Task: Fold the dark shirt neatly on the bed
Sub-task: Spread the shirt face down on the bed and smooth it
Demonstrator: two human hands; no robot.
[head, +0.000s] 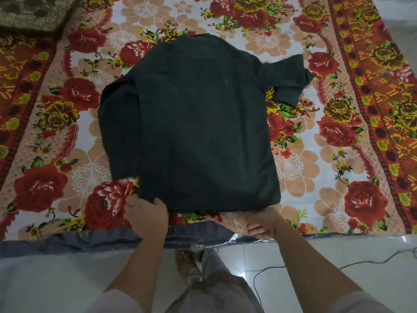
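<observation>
Fingers of left hand (146, 216) partly under dark shirt (198, 123) hem; right hand (262, 222) hold unclear.

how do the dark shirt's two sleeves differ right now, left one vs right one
The left sleeve lies long and straight alongside the body of the dark shirt, cuff toward the hem; the right sleeve sticks out sideways near the shoulder. The left sleeve lies fairly flat; the right sleeve is bunched, its end turned down. Both are the same dark cloth on the floral bedsheet.
</observation>
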